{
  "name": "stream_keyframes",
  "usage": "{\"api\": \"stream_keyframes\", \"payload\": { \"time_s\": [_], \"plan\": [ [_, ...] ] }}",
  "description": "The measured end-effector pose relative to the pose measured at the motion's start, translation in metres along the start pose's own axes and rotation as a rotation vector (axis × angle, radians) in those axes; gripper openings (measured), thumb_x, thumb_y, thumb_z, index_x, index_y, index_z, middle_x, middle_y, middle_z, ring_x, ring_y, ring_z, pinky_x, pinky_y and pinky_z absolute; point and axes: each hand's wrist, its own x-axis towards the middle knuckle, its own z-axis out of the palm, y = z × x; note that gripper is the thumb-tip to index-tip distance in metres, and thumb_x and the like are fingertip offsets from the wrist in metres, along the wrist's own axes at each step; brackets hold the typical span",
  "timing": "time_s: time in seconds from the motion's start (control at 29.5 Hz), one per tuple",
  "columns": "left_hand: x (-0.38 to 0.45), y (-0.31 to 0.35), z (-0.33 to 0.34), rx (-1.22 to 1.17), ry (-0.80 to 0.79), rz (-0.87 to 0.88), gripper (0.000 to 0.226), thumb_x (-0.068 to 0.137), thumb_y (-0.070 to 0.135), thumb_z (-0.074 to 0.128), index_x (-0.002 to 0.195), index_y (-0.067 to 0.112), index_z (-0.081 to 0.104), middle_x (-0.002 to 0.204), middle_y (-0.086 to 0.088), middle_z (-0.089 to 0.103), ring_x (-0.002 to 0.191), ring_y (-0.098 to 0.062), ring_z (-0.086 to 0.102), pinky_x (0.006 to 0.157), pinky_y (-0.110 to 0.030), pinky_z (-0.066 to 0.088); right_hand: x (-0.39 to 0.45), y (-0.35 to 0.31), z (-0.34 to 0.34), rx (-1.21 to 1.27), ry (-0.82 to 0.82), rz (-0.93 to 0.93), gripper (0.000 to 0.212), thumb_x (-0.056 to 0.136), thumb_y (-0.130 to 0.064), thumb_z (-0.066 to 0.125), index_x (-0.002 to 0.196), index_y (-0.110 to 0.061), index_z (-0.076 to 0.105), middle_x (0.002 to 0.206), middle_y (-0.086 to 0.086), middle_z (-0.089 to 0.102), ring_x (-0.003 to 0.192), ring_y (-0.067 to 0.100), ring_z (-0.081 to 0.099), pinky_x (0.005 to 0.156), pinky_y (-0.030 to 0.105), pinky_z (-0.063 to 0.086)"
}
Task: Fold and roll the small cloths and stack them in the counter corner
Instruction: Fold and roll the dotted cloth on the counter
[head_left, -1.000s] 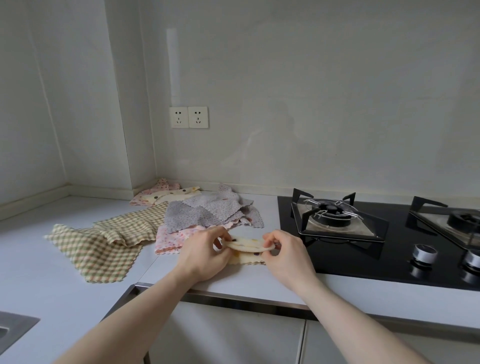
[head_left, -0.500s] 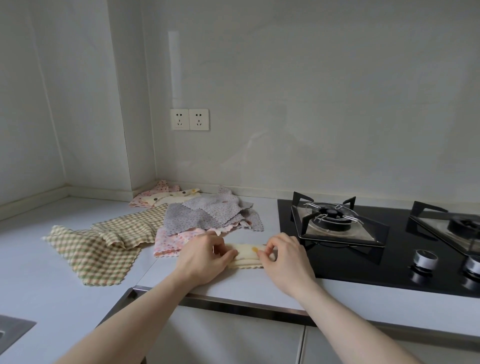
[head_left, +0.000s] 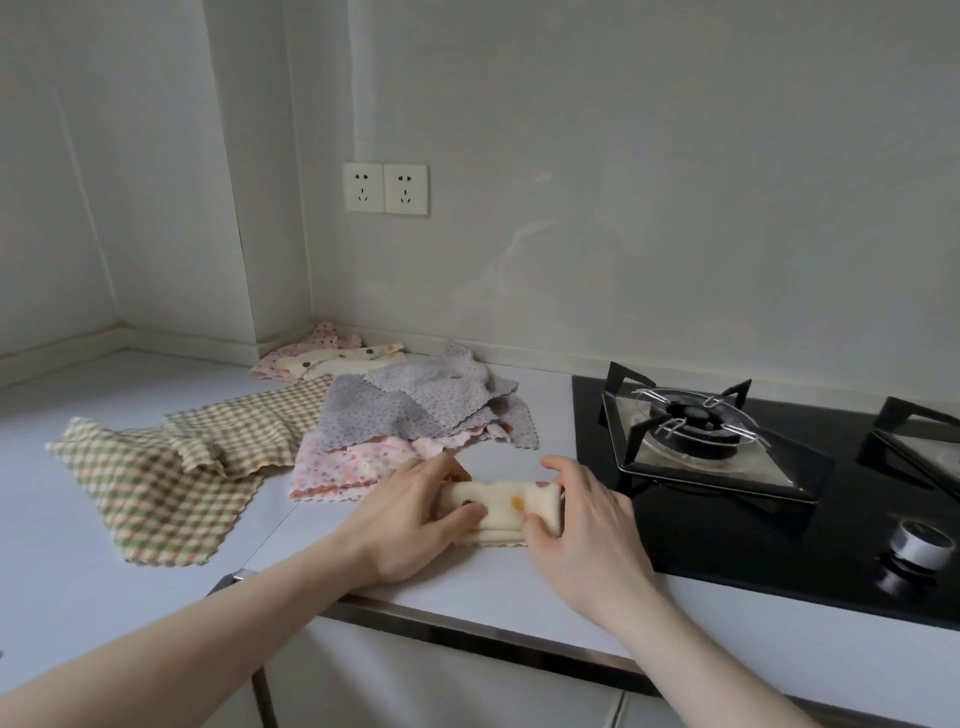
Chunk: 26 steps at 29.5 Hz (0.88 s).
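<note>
Rolling a cream dotted cloth (head_left: 498, 512)
Left hand (head_left: 410, 519) and right hand (head_left: 582, 525) each grip one end; one soft, layered roll lies between them

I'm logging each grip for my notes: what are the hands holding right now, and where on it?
Both hold the cream dotted cloth roll: left hand grips its left end, right hand its right end.

From where I sit I can read no text, brand, number or sign anywhere. The double wall socket (head_left: 385, 188) shows only its pin holes, with no lettering I can make out. The hob knob (head_left: 922, 544) carries no marking that I can read. The cloths show only printed patterns, no words.
</note>
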Motion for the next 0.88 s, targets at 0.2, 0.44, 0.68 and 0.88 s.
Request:
{"api": "stream_keyframes", "payload": {
  "time_s": [0.2,0.44,0.68,0.88],
  "plan": [
    [-0.005,0.005,-0.003,-0.096,-0.005,0.062,0.029,0.091,0.032,0.068,0.103,0.031,0.041,0.084,0.011,0.053,0.078,-0.008,0.049,0.071,-0.024,0.038,-0.003,0.005,0.008,0.049,0.074,-0.014,0.021,0.085,-0.042,0.058,0.104,-0.038,0.050,0.105,-0.020,0.054,0.095,0.007,0.054,0.090,0.033,0.040],
    [0.004,0.004,-0.011,-0.257,-0.116,-0.094,0.026,0.084,0.030,0.070,0.106,0.037,0.057,0.095,0.020,0.065,0.091,-0.004,0.061,0.081,-0.030,0.049,0.000,0.003,0.005,0.044,0.068,0.047,0.023,0.079,-0.039,0.068,0.097,-0.036,0.052,0.080,-0.017,0.059,0.080,0.011,0.056,0.082,0.030,0.036],
    [-0.001,0.050,-0.042,-0.354,-0.212,-0.550,0.022,0.076,0.040,0.072,0.093,0.035,0.060,0.081,0.016,0.065,0.081,-0.009,0.060,0.072,-0.034,0.048,0.005,-0.036,-0.038,0.110,-0.191,0.362,0.020,0.078,-0.029,0.073,0.092,-0.029,0.060,0.080,-0.008,0.067,0.079,0.022,0.063,0.075,0.034,0.042],
    [-0.019,0.111,-0.132,-0.551,-0.196,-0.605,0.018,0.088,0.009,0.074,0.091,0.027,0.068,0.079,0.017,0.069,0.075,-0.009,0.064,0.064,-0.017,0.049,-0.003,-0.095,-0.141,0.309,-0.422,0.642,0.009,0.087,-0.035,0.066,0.089,-0.031,0.059,0.084,-0.009,0.068,0.079,0.014,0.064,0.070,0.033,0.051]
  ]
}}
